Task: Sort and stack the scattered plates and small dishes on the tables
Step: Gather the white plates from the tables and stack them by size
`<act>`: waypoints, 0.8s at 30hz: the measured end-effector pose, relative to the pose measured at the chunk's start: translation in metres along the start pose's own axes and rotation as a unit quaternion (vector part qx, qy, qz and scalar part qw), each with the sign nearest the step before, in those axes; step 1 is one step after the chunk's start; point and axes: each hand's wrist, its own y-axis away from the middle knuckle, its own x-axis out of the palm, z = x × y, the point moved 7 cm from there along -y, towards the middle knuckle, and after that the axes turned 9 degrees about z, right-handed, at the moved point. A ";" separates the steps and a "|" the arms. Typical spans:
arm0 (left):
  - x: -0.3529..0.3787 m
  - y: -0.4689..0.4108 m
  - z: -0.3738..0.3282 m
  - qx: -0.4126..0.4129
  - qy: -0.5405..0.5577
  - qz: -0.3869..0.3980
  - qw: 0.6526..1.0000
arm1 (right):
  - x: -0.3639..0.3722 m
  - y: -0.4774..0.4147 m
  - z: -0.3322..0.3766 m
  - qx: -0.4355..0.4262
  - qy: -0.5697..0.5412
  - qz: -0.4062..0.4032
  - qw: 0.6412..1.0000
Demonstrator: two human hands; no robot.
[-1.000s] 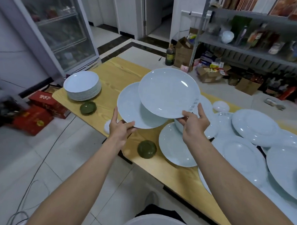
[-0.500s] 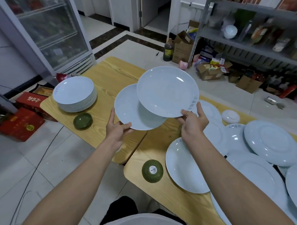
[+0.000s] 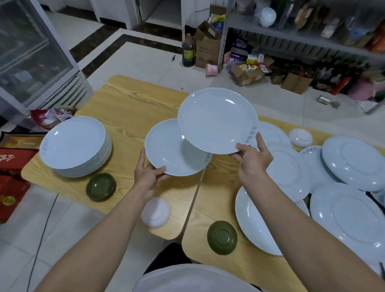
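The 2 pale wooden tables point(image 3: 131, 103) fill the middle of the frame. At lower right sprawl the scattered white ceramic plates point(image 3: 349, 210), overlapping, some face down; that, I judge, is most of the work left. At centre left stands the 1 neat stack of white plates point(image 3: 74, 145). Mid-frame, above the tables, my right hand point(image 3: 252, 157) pinches a round white plate point(image 3: 217, 120) by its rim, and my left hand point(image 3: 148, 174) grips a second white plate point(image 3: 171, 151) just beneath. The 2 green small dishes point(image 3: 101, 186) and 2 white small dishes point(image 3: 155, 212) lie unsorted along the near edges.
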 end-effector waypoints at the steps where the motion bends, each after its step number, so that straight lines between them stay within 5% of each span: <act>1: -0.005 -0.004 0.000 -0.006 0.000 0.002 1.000 | 0.002 -0.001 -0.005 0.000 0.000 -0.008 1.000; 24: -0.062 -0.062 0.014 -0.057 -0.038 0.003 0.998 | 0.041 -0.009 -0.108 0.062 0.059 -0.038 0.996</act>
